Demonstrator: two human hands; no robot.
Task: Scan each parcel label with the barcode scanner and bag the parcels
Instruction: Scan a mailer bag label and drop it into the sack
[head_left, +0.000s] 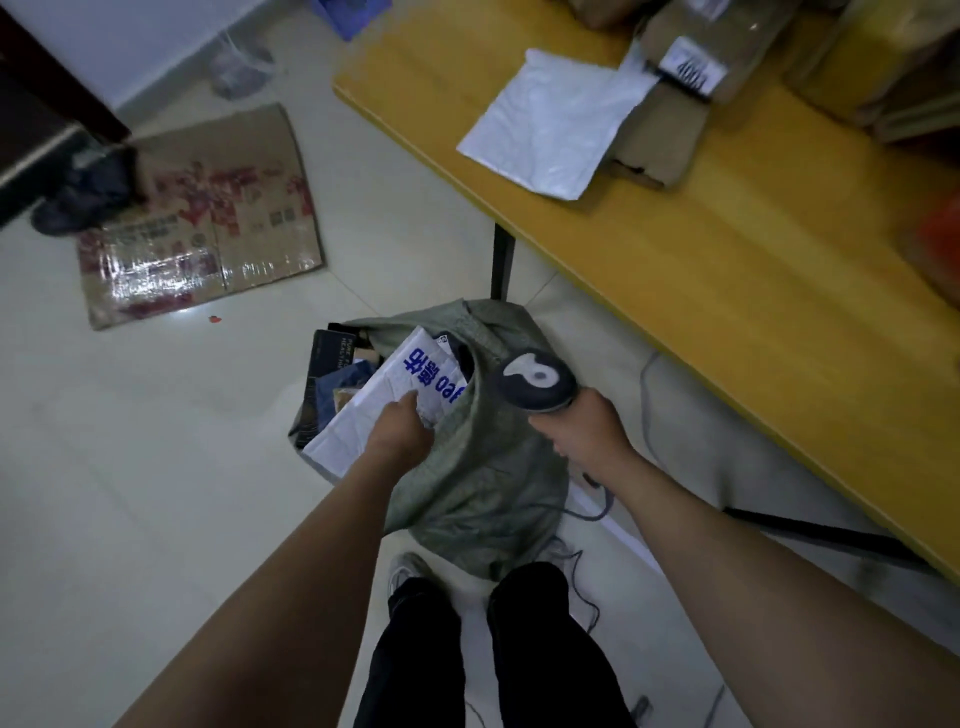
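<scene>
Head cam: left hand (402, 428) is gripping the near edge of a white plastic mailer parcel with blue print (387, 400), which sits half inside the mouth of the grey-green woven sack (483, 467) on the floor. Just right of it, the right hand (587, 431) is clenched round the dark grey barcode scanner (537, 382). Looks like the bagging step. Next up, I'd guess: shove it down, let go, then grab the flat white mailer (556, 119) off the yellow wooden bench (727, 270), far right.
</scene>
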